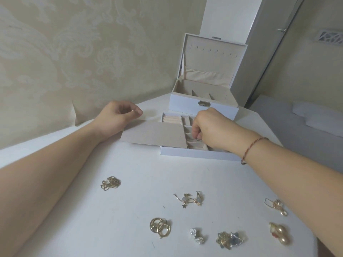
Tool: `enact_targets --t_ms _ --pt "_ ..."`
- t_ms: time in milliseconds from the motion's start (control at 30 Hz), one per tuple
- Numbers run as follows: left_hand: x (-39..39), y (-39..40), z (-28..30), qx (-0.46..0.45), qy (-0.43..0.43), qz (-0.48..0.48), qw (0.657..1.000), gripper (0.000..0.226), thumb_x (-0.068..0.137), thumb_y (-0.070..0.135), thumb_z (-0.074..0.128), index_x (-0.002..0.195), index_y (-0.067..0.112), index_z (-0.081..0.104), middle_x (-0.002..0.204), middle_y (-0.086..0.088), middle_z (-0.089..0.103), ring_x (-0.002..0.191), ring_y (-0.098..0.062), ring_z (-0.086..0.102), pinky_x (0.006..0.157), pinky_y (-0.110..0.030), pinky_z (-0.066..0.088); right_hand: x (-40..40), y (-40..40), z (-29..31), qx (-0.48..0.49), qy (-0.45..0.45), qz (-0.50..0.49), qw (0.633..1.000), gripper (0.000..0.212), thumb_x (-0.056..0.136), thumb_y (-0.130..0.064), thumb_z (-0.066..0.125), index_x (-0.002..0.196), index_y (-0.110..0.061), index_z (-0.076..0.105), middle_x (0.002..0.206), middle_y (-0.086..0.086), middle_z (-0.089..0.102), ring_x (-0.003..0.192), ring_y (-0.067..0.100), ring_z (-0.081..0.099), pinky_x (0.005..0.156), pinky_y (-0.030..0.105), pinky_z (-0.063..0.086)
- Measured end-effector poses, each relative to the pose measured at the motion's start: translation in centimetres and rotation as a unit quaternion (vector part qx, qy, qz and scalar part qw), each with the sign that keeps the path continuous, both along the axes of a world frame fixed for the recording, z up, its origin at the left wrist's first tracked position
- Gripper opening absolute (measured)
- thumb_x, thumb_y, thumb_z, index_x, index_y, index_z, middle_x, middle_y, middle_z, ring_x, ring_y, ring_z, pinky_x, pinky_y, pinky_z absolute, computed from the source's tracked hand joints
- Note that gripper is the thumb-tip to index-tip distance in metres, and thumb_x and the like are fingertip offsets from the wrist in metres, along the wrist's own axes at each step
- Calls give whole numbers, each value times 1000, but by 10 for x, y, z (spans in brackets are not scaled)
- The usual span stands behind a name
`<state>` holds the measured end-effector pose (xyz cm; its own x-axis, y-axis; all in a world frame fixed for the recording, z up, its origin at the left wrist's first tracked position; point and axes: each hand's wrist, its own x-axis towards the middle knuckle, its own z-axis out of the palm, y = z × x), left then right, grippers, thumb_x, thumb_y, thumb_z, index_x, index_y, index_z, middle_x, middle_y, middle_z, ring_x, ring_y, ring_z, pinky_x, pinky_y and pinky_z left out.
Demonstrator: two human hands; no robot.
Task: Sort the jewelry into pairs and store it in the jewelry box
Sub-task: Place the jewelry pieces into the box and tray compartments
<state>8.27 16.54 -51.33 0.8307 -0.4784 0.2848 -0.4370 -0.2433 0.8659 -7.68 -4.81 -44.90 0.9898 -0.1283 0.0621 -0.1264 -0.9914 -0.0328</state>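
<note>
Seven small heaps of jewelry lie loose on the worktop [141,169], so we judge the sorting mostly ahead of us: a tangled gold chain [111,183], a star-and-bead cluster [189,199], gold hoops [160,227], white flower pieces [197,236], a gold-and-silver leaf cluster [229,240], gold teardrop pieces [280,236], and a wire-frame piece [276,206] partly hidden by the right forearm. Exact counts within each heap we cannot read. One thin silver piece [194,139] is at the divided tray [194,154], which sits out on the worktop just before the jewelry box [202,106]; the right hand [209,127] pinches it over a middle compartment, its grip clamped on the piece. Compartments we can see look bare; those under the hand are hidden. The left hand [118,115] rests loosely curled, holding nothing, on a beige flap [154,134] covering the tray's left part. The box stands open, lid upright, three dividers visible inside.
</note>
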Motion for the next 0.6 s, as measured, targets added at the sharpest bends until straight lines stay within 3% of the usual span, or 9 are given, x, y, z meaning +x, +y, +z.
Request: enact_targets --t_ms 100,200,300,400,500,600 --pt "0 1 0 -3 2 3 1000 18 95 26 63 88 10 69 54 10 44 39 -6 26 38 -16 24 2 2 -1 -5 -5 -10 1000 36 80 8 60 67 -26 59 81 2 50 83 28 65 79 37 56" --pt "-1 -1 0 -5 1 4 1000 18 95 24 63 88 9 69 51 14 44 37 -5 26 37 -14 24 3 3 -2 22 -14 -5 1000 29 82 7 61 78 -20 71 79 -1 54 84 24 65 80 34 56" --pt "-1 -1 0 -4 0 6 1000 19 95 25 63 90 8 69 61 5 47 38 -6 26 37 -15 24 2 -1 1 54 -22 10 998 26 83 6 60 92 -13 75 75 -3 62 75 11 62 72 19 51" --pt "-2 -1 1 -7 2 6 1000 19 95 25 64 89 8 69 59 7 48 38 -5 26 38 -14 24 0 -10 5 127 -17 1 992 32 81 8 59 90 -18 74 75 -5 70 58 -5 58 57 6 46" --pt "-2 -1 1 -7 2 6 1000 19 95 25 64 89 8 69 61 6 49 39 -5 26 38 -15 24 -2 -21 6 195 -44 -9 980 30 82 5 60 87 -22 73 79 -3 71 58 -1 60 58 7 48" --pt "-2 -1 1 -7 2 7 1000 19 94 26 64 89 8 69 63 5 49 40 -6 27 39 -16 25 -6 -28 3 174 -75 -6 982 24 83 0 65 86 -22 74 79 -5 70 59 -5 57 56 -1 39"
